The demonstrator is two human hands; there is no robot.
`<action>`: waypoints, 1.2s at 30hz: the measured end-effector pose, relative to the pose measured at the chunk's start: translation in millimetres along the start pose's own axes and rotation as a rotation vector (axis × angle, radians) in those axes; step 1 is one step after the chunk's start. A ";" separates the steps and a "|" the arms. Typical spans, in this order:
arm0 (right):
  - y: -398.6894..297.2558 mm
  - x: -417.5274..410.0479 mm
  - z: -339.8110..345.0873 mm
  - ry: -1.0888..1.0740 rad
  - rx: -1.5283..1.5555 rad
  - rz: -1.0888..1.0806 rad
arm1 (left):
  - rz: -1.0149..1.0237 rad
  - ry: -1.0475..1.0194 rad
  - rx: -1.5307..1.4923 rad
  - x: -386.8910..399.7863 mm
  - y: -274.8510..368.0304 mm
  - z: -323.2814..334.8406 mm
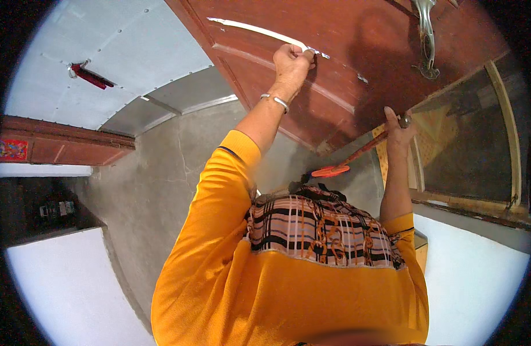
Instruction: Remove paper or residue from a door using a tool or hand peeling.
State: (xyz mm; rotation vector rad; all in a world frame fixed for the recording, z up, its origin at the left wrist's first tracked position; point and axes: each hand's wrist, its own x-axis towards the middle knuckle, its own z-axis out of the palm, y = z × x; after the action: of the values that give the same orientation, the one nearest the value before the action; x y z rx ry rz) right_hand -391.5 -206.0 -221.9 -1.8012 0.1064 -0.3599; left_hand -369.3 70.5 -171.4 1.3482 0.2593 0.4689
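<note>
Against a reddish-brown panelled door (265, 65), my left hand (291, 67) pinches the near end of a narrow white strip (261, 31). The strip runs along the door's surface, with ragged, torn-looking marks around both ends. A silver bracelet (275, 103) circles my left wrist. My right hand (397, 127) grips the upper end of a long reddish-brown stick (365, 148) beside the door's edge. The stick's rounded end pokes out past my fingers. Low down, near an orange piece (330, 171), the stick's far end is too small to make out.
A silver door handle (426, 39) juts from the door above my right hand. To the right is a wood-framed window (468, 151). A pale riveted metal door (118, 56) with a red-wrapped handle (92, 75) stands left. Grey concrete floor (153, 186) and a dark doorway (40, 207) lie below it.
</note>
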 end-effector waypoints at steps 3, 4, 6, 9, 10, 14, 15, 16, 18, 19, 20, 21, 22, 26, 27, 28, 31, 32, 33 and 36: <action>-4.8 -3.6 0.5 -0.060 0.164 0.040 | -0.047 0.036 -0.024 -1.2 5.0 1.1; -14.8 -8.6 2.9 -0.063 0.165 0.041 | -0.055 0.051 -0.017 -1.6 5.4 -0.8; -35.0 -16.5 4.6 -0.133 0.339 0.085 | -0.060 0.031 -0.052 1.6 5.6 -3.4; -26.5 -13.0 6.9 -0.056 0.200 -0.006 | -0.083 0.013 -0.095 2.9 7.2 -3.5; -31.6 -15.5 7.7 -0.060 0.201 -0.006 | -0.101 0.019 -0.102 3.2 9.1 -4.4; -30.7 -15.3 2.1 -0.104 0.250 0.032 | -0.115 0.056 -0.036 -0.5 18.5 3.2; -30.2 -13.0 2.1 -0.111 0.138 -0.020 | -0.122 0.097 0.013 1.6 18.8 5.8; -30.3 -13.7 1.4 -0.113 0.140 -0.020 | -0.129 0.137 0.062 2.6 19.3 6.7; -33.7 -15.8 -1.9 -0.155 0.189 0.058 | -0.128 0.138 0.062 2.2 19.8 4.5; -30.9 -15.0 -1.5 -0.154 0.191 0.057 | -0.130 0.138 0.061 2.2 19.4 3.2; -25.6 -14.0 -0.2 -0.110 0.160 0.028 | -0.128 0.137 0.061 3.2 16.0 0.0; -23.2 -13.4 0.9 -0.067 0.130 -0.002 | -0.129 0.076 -0.007 5.2 10.4 -6.0; -24.7 -14.7 1.6 -0.066 0.132 -0.001 | -0.131 0.015 -0.073 6.1 5.0 -12.2; -25.9 -15.4 2.2 -0.088 0.257 0.014 | -0.093 -0.043 -0.125 7.1 -5.5 -21.1; -25.7 -14.3 3.0 -0.090 0.255 0.035 | -0.076 -0.006 -0.157 4.1 -4.1 -19.8; -26.4 -14.5 3.6 -0.091 0.256 0.033 | -0.058 0.032 -0.190 1.3 -2.6 -18.4; -31.0 -16.6 4.9 -0.085 0.292 0.075 | -0.028 0.088 -0.226 -5.2 5.7 -13.2; -31.0 -15.5 4.1 -0.124 0.284 0.080 | -0.026 0.090 -0.226 -4.4 3.4 -16.0; -30.7 -14.2 2.7 -0.161 0.276 0.084 | -0.043 0.074 -0.265 -4.0 1.4 -19.3; -20.4 -11.9 4.4 -0.095 0.252 0.050 | -0.101 0.085 -0.311 -3.3 1.5 -32.1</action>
State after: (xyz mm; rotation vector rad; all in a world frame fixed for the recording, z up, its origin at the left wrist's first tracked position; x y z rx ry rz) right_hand -403.9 -193.4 -205.5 -1.5605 0.0374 -0.2399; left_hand -386.7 97.2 -177.1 1.0088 0.3103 0.4614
